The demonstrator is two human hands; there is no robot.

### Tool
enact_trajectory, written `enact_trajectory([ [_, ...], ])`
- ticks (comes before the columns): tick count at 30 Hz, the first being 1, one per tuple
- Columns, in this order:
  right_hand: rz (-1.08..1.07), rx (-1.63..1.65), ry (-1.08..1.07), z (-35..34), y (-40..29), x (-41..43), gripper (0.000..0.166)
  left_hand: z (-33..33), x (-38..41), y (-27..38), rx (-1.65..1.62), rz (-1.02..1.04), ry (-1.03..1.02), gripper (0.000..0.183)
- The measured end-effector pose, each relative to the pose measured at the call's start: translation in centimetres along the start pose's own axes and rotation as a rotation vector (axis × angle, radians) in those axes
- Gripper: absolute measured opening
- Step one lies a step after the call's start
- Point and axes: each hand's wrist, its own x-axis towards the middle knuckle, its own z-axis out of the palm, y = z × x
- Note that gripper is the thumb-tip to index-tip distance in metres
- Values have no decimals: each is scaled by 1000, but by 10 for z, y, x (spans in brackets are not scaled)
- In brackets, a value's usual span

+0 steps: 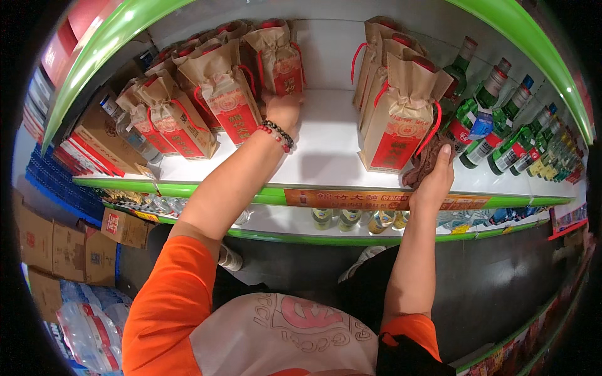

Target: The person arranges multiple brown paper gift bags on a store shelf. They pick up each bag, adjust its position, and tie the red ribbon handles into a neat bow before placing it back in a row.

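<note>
My left hand (283, 109), blurred and wearing bead bracelets, reaches over the white shelf (324, 117). It is right at the base of a paper-bagged bottle (285, 70) with a red label and red cord handles; its fingers are too blurred to show any grip. To its left stands another bagged bottle (226, 101), in front of several more. A brown cloth (423, 162) is held in my right hand (437, 176), near the shelf's front edge. That cloth lies beside the lower right side of a front bagged bottle (400, 122), which heads a row on the right.
Several green glass bottles (484, 98) line the shelf's right side. At the left are a clear bottle (136, 136) and a brown carton (101, 129). Below is a lower shelf with more bottles (350, 218). Cartons (68, 249) and shrink-wrapped water bottles (89, 333) stand on the floor at left.
</note>
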Motion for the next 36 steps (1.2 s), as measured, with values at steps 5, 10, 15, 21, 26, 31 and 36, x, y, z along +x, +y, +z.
enact_trajectory([
  [5,-37,35,22,-1,2,1,52,14,25,-3,276,21,233,94],
  [10,-22,15,-3,3,1,-3,52,21,37,-18,530,343,361,74],
  [15,-56,10,15,-1,6,1,52,25,19,-13,422,365,145,82],
  [21,38,-81,-105,-10,12,8,54,20,17,-3,453,305,-49,77],
  [26,57,2,-174,-4,10,9,59,30,29,-18,182,602,-177,80],
  [31,111,-11,-150,-2,-4,3,61,28,42,-7,348,450,-362,90],
  [36,80,23,-124,-1,-1,5,59,31,35,-14,260,389,-440,87],
])
